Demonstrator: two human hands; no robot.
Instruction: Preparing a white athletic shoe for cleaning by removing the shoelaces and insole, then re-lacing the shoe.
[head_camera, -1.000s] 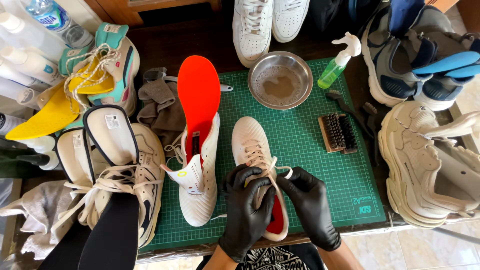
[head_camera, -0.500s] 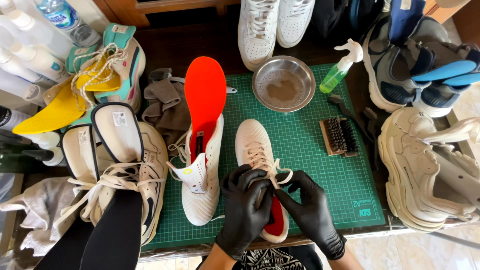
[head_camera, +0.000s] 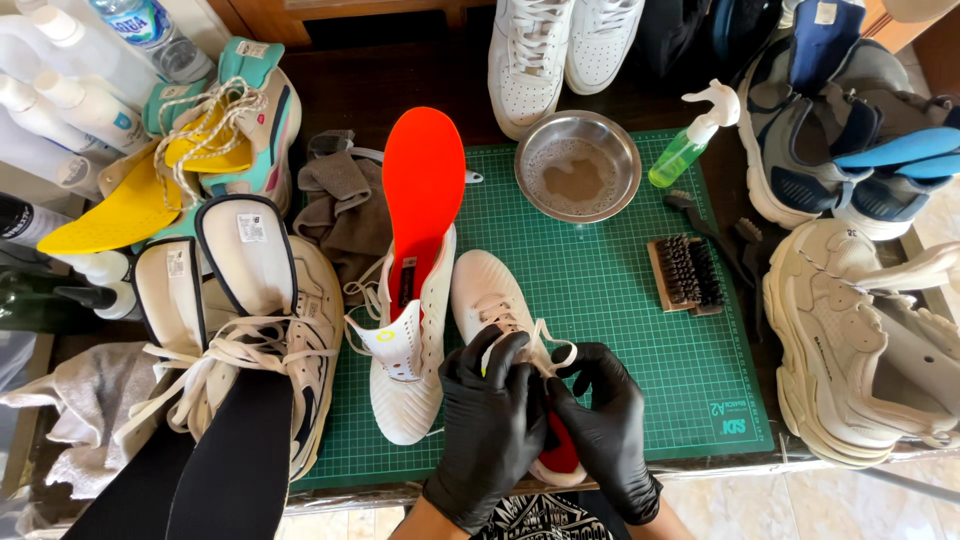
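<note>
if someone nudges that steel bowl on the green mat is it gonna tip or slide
The steel bowl looks wide and low, so tipping seems unlikely. Its murky liquid would probably slosh. On the green mat it may slide a little rather than roll.

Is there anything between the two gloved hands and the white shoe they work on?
Nothing visible: the left hand and right hand already touch the white shoe at its laces.

Green cutting mat (head_camera: 620, 340) has a steel bowl (head_camera: 578, 165) of murky water up top, green spray bottle (head_camera: 690, 150) just beside it, scrub brush (head_camera: 685, 272) below. Grey rag (head_camera: 340, 205) on the left, chunky cream sneaker (head_camera: 850, 350) far right, yellow insole (head_camera: 100, 215) far left.
</note>
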